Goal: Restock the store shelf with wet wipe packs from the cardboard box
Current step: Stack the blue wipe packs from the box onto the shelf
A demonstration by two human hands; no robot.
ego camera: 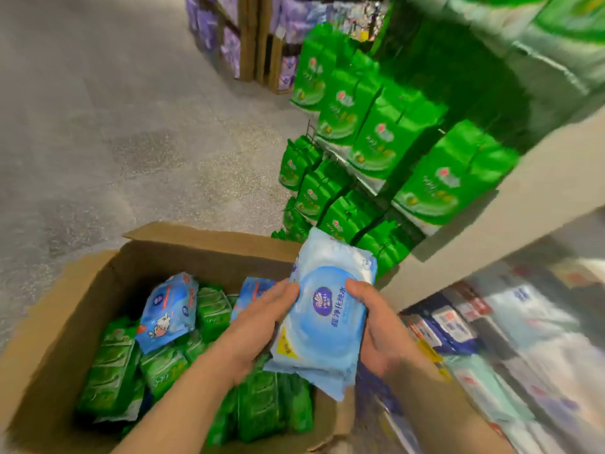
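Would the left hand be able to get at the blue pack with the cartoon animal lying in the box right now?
Probably not at once: the left hand and right hand both grip the light blue pack. Otherwise the cartoon pack lies uncovered atop the green packs.

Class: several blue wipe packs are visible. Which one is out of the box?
The large blue pack, gripped by the left hand and right hand; the other blue packs lie in the cardboard box.

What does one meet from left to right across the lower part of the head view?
Cardboard box → blue cartoon pack in the box → left hand → held blue wet wipe pack → right hand → shelf packs.
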